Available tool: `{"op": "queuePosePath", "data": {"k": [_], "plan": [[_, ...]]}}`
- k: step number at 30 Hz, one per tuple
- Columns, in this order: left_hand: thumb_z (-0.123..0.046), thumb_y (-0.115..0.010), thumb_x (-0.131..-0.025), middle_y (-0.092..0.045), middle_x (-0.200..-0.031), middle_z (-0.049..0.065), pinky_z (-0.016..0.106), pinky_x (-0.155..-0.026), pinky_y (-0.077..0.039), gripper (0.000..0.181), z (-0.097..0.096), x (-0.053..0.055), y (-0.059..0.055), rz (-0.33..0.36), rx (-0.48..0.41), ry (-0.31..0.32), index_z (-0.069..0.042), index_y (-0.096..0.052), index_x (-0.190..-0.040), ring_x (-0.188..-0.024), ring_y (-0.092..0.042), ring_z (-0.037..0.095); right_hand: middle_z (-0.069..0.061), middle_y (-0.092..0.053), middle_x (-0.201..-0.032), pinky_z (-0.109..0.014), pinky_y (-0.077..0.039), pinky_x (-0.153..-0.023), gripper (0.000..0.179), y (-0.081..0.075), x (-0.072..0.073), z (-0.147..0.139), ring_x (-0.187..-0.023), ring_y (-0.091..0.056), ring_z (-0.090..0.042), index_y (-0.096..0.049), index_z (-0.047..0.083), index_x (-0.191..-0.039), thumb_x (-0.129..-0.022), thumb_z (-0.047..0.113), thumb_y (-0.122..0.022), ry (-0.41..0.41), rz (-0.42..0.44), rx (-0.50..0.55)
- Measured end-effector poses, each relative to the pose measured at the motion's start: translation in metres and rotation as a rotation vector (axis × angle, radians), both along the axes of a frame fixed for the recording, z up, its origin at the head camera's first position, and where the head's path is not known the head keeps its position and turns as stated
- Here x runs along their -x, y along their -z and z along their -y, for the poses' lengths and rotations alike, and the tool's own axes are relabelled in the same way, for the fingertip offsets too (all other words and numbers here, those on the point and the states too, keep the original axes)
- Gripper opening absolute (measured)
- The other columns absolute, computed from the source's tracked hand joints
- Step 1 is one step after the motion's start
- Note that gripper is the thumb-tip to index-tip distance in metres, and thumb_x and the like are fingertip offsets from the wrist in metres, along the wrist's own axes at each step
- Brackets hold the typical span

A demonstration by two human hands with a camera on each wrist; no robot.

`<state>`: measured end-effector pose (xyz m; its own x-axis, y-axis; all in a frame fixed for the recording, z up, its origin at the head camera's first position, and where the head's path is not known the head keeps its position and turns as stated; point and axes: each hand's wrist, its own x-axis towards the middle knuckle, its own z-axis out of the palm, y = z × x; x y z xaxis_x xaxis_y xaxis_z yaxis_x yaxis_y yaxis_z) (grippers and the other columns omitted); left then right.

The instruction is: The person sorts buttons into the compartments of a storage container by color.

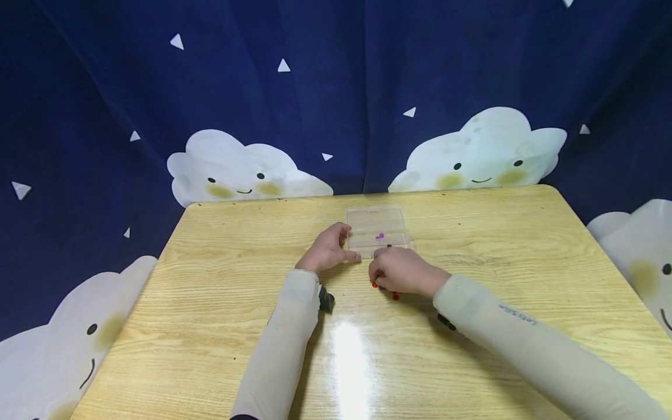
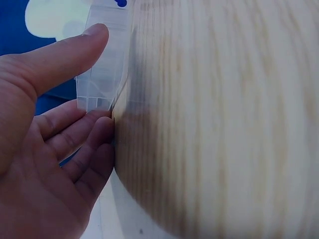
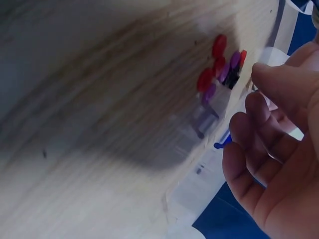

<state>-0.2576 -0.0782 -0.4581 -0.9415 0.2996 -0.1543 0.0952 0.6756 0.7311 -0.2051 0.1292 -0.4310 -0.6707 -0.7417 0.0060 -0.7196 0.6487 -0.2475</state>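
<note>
On the desk [image 1: 210,321], the clear box [image 1: 374,220] is touched by the left hand [image 1: 328,249], fingers relaxed, presumably for steadying; near red pieces [image 3: 205,79], the right hand [image 1: 403,270] is held with fingers curled; whether 1 is gripped cannot be told.

The clear box [image 1: 374,223] is smooth plastic; the wooden tabletop [image 1: 349,359] looks glossy toward six o'clock; matt curtain cloth [image 1: 320,99] hangs at twelve.
</note>
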Motion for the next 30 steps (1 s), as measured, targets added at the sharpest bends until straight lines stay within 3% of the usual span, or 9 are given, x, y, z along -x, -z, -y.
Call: {"op": "queuePosePath", "data": {"k": [21, 30], "plan": [[-0.026, -0.084, -0.079, -0.057, -0.125, 0.008, 0.038, -0.096, -0.046, 0.076, -0.0011, -0.0001, -0.0009, -0.007, 0.014, -0.004, -0.009, -0.047, -0.142, -0.105, -0.052, 0.022, 0.007, -0.057, -0.077, -0.027, -0.047, -0.063, 0.008, 0.0081, -0.0019, 0.0064, -0.068, -0.051, -0.007, -0.073, 0.020, -0.077, -0.083, 0.016, -0.076, 0.021, -0.012, -0.021], [-0.027, -0.083, -0.080, -0.056, -0.127, 0.009, 0.038, -0.095, -0.046, 0.075, -0.0002, 0.0017, 0.0001, -0.013, 0.018, 0.006, -0.010, -0.047, -0.142, -0.104, -0.052, 0.023, 0.007, -0.059, -0.076, -0.027, -0.050, -0.064, 0.012, 0.0091, -0.0005, 0.0081, -0.069, -0.055, -0.008, -0.074, 0.019, -0.074, -0.081, 0.009, -0.075, 0.012, -0.032, -0.009]]}}
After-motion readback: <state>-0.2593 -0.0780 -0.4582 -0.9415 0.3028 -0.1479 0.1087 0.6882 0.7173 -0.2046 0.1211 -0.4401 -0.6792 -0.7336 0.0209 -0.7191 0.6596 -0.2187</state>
